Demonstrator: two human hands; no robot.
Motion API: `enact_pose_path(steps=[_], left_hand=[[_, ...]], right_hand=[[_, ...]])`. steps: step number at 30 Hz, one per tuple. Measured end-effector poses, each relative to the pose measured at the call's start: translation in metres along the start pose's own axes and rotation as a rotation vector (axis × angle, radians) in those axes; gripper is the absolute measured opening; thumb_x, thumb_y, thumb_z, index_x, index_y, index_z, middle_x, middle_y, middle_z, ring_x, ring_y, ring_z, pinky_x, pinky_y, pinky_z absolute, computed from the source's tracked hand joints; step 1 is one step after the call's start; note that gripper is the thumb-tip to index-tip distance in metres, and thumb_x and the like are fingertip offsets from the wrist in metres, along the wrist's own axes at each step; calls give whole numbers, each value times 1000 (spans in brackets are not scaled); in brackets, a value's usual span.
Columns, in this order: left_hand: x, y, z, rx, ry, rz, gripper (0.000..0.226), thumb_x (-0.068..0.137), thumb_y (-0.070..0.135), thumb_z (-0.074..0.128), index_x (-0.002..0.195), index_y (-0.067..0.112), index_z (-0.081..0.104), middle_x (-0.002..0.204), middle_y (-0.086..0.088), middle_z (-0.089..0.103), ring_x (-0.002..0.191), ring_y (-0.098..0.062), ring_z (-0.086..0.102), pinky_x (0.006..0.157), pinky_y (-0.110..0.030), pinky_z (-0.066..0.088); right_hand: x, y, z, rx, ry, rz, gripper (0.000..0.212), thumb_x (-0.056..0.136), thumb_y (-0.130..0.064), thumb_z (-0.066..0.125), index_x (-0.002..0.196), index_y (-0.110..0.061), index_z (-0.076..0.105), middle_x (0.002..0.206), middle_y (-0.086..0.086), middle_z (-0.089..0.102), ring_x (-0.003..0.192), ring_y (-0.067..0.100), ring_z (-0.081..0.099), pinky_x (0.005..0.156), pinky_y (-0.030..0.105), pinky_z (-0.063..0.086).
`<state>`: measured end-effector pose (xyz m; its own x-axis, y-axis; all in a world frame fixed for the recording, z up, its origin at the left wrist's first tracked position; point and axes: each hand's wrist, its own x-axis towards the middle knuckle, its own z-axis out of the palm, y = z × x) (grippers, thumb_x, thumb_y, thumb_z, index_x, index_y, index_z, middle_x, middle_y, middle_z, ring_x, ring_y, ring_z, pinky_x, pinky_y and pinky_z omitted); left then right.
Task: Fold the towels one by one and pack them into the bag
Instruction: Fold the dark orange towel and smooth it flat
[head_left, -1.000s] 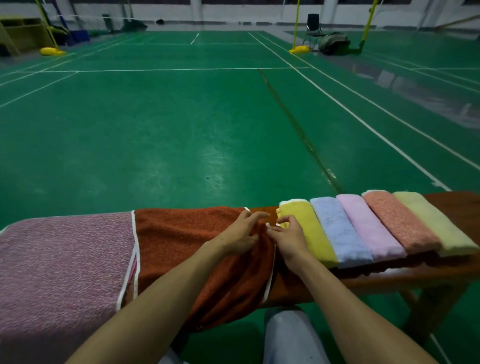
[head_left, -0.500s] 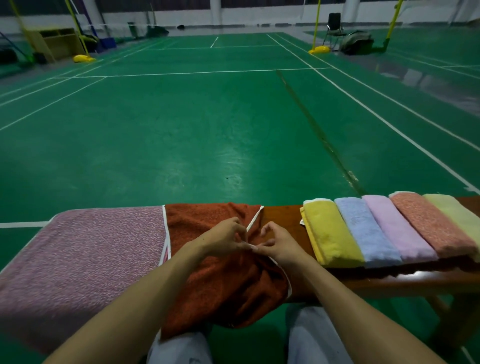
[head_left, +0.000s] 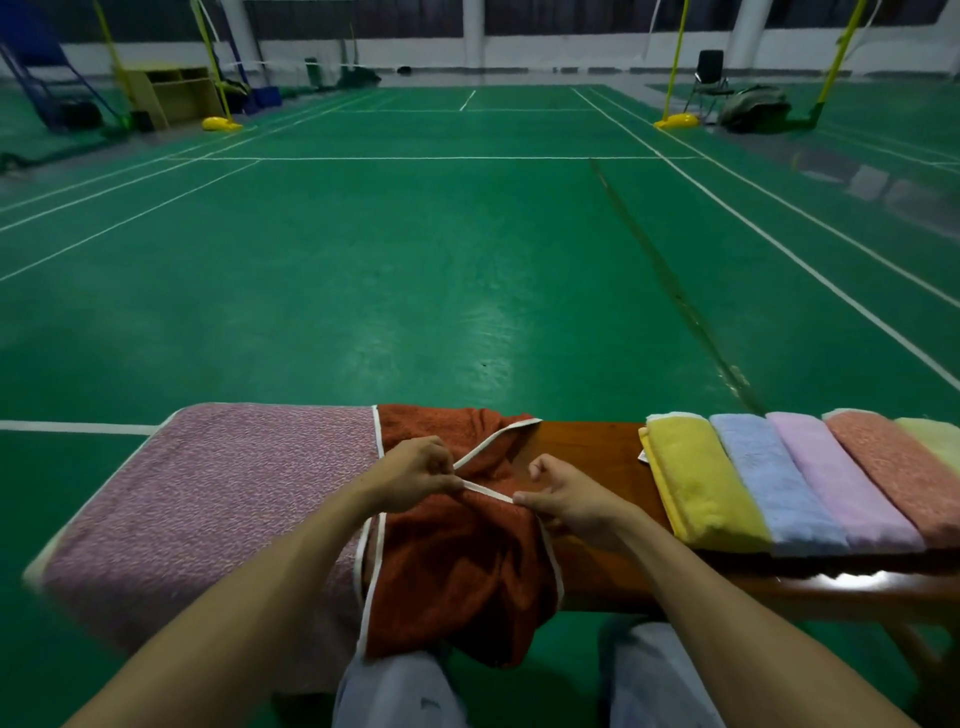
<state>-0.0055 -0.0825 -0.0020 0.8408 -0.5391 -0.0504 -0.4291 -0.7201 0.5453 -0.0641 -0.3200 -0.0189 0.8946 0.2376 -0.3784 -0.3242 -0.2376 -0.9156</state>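
A rust-orange towel (head_left: 457, 566) with white piping lies bunched on the wooden bench (head_left: 592, 457) and hangs over its near edge. My left hand (head_left: 415, 473) pinches the white hem near the towel's middle. My right hand (head_left: 566, 499) pinches the same hem a short way to the right, so the edge runs taut between them. A large pink speckled towel (head_left: 208, 509) lies spread flat to the left. Folded towels sit in a row at the right: yellow (head_left: 696, 478), blue (head_left: 774, 483), lilac (head_left: 836, 478), salmon (head_left: 898, 467) and pale green (head_left: 935, 436). No bag is in view.
The bench stands on a green badminton court floor (head_left: 441, 260) with white lines. My knees (head_left: 395, 691) are under the bench's near edge. Far back stand yellow net posts (head_left: 675, 67), a black chair (head_left: 709, 73) and a wooden cabinet (head_left: 171, 93).
Both hands gathered the orange towel's right edge and drew it toward me and leftward. They now hold the hem apart between them. Bare bench wood shows beside the yellow towel.
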Motion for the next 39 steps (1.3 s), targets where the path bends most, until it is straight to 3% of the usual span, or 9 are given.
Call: enact_pose_path(steps=[5,10,15,19,23,28,33,36,39], left_hand=[[-18,-27,-13,-63,8,-61,21,85,25,71,74,8,63,87,1,55,75,-10,50,67,-22,38],[-34,-48,-19,-92,-1,-93,26,87,24,69,65,22,54,84,3,54,76,-11,50,70,-27,41],[-42,-61,-26,-97,11,-108,28,84,29,69,63,21,52,80,-1,56,74,-16,52,70,-35,43],[-49,-69,-34,-89,41,-105,26,85,27,68,67,13,55,80,-6,57,76,-20,53,71,-36,42],[-58,-83,-45,-66,65,-131,26,86,21,69,65,21,54,79,-2,56,74,-14,51,71,-34,41],[-76,-104,-56,7,75,-187,29,87,18,68,63,23,53,80,2,55,78,-15,54,76,-36,47],[-84,-117,-59,77,89,-220,25,87,20,67,66,15,54,83,3,55,80,-15,54,77,-37,49],[-81,-117,-60,133,86,-213,23,88,20,67,68,17,55,84,4,56,80,-14,54,76,-38,50],[-74,-114,-63,153,115,-194,23,88,19,66,69,20,54,84,4,55,80,-15,53,75,-37,50]], right_hand=[[3,4,0,9,-4,29,25,94,-19,64,95,-18,39,73,3,51,58,12,46,47,24,38],[5,-3,-5,-67,-30,34,24,95,-25,62,92,-19,40,75,1,51,62,11,46,52,23,40],[15,-6,-7,-196,-31,25,24,97,-33,58,89,-19,41,69,-2,49,57,9,43,49,22,38],[23,-5,-7,-288,61,-43,23,99,-35,53,85,-21,42,71,-4,46,61,9,39,53,23,34],[37,-4,-10,-451,187,-133,25,98,-35,55,80,-22,42,78,-3,47,75,14,40,66,34,34],[51,-7,-7,-439,195,-70,18,98,-36,55,94,-19,51,81,-2,60,68,9,52,62,29,41],[75,-4,-1,-449,286,-70,18,95,-40,58,102,-27,48,86,-3,57,76,17,55,64,30,40],[86,-11,3,-541,348,-96,33,96,-35,59,120,-18,44,94,6,57,87,25,56,73,31,39],[95,-14,5,-632,378,-187,44,95,-31,60,132,-15,42,122,13,57,113,30,56,93,35,42]])
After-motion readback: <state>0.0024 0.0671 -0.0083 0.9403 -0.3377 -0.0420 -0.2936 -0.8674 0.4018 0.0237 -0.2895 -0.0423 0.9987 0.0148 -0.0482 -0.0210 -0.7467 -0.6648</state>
